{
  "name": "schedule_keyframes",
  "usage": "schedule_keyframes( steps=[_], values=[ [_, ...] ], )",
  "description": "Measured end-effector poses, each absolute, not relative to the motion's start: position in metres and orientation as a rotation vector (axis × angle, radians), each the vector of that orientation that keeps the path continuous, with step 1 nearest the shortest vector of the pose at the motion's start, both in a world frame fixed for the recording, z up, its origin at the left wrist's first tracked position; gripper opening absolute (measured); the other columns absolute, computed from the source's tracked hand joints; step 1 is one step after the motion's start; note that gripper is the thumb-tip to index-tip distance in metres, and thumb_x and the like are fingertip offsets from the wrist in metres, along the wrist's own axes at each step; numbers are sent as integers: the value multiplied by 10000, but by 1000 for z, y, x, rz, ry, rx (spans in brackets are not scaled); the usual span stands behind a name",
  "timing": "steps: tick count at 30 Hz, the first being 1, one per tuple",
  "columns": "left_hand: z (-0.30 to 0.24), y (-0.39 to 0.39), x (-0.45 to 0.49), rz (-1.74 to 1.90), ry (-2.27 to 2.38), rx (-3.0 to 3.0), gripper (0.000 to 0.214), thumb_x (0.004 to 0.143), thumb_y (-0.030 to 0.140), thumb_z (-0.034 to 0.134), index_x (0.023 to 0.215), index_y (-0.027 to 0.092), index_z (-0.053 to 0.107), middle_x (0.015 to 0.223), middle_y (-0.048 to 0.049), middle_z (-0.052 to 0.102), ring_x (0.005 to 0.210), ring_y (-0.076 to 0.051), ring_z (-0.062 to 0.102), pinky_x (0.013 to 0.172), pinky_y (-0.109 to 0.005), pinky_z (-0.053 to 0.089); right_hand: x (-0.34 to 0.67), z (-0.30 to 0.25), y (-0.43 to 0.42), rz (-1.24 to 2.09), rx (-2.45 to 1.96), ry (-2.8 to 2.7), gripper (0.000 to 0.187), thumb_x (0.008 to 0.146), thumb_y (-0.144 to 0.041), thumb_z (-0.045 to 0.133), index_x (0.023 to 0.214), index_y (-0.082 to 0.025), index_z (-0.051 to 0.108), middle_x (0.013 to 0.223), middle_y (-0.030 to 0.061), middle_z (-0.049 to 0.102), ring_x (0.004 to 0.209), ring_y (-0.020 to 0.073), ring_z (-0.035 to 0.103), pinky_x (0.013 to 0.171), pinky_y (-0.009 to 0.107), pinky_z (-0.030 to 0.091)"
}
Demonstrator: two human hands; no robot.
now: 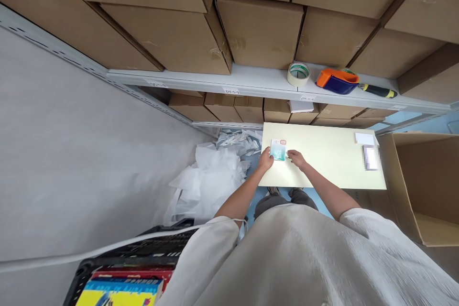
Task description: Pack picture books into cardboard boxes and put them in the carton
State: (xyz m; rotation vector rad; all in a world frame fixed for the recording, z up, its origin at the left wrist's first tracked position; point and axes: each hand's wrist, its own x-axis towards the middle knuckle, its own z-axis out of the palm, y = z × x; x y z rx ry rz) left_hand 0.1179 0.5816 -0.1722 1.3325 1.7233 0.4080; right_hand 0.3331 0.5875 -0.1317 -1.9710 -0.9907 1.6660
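A small flat book (278, 150) with a white and teal cover and a red mark at its top lies over the left part of the pale board (322, 158). My left hand (266, 158) grips its left edge, thumb on the cover. Just beyond the right edge of the book is my right hand (296, 158), its fingers drawn together in a pinch. Whatever that pinch may hold is too small to make out. On the right end of the board lie a white slip (365, 138) and a blurred white item (371, 158).
Cardboard boxes (260, 31) fill the shelves ahead. A tape roll (299, 74), an orange-and-blue tape dispenser (337, 81) and a black-yellow tool handle (378, 90) line the shelf edge (251, 79). White wrapping (215, 177), a black crate (84, 272) with books and an open carton (401, 186) surround me.
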Motion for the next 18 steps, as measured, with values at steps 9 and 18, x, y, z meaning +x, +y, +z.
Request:
schedule_keyframes(
  steps=[9,18],
  values=[
    [-178,579,129,490,1525,1146,726,860,148,763,1556,190,561,1508,-171,686,1336,-300,711,1191,-438,530,315,-142,586,1610,-1895,-912,733,799,-349,766,1503,-200,623,1384,137,733,1246,283,706,1087,402,548],
    [-175,589,177,617,1217,1167,466,881,205,764,1345,218,716,1445,-119,734,1408,-290,660,1249,-483,475,349,-135,597,1171,-2107,-899,473,725,-319,681,1175,-192,751,1014,59,767,915,228,729,852,343,609]
  ],
)
